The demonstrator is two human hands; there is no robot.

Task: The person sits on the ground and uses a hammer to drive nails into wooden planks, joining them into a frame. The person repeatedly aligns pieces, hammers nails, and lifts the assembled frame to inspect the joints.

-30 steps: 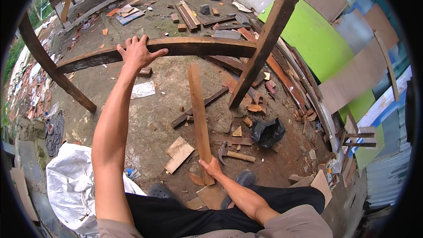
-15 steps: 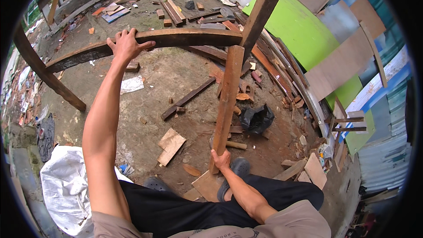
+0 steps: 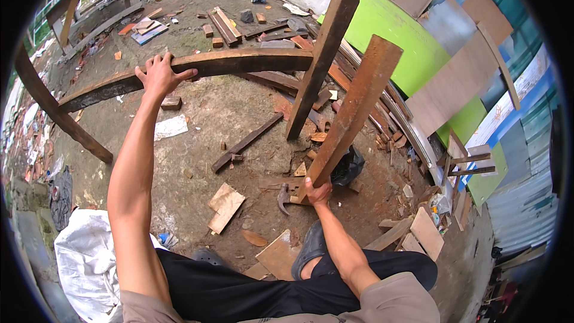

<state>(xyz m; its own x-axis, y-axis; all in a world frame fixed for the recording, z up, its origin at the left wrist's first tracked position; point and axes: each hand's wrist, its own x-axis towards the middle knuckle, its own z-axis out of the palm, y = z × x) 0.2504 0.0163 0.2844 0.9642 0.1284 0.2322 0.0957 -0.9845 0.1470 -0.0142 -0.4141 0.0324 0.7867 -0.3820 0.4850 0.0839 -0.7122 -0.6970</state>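
My left hand [image 3: 160, 75] lies over the top of a long wooden crossbar [image 3: 251, 61], fingers curled across its edge and thumb along it. The crossbar joins a tall upright post [image 3: 330, 48] on the right and a darker post [image 3: 60, 113] on the left. Low on the right, my right hand [image 3: 315, 191] is wrapped round the bottom end of a loose reddish-brown wooden beam [image 3: 357, 113]. This beam tilts up and to the right, apart from the upright post. Beside my right hand, a claw hammer [image 3: 283, 199] rests on the ground, its handle partly hidden.
Scrap boards [image 3: 225, 27] and wood offcuts litter the concrete ground. A black plastic bag [image 3: 348, 167] lies behind the beam. Green and brown panels [image 3: 394, 39] lean along the right wall. A white sack [image 3: 86, 257] is by my left side, and a plywood piece [image 3: 276, 256] lies near my feet.
My right hand has raised the loose beam and swung its top to the right, away from the upright post. The hammer head has come into sight. My left hand stays on the crossbar.
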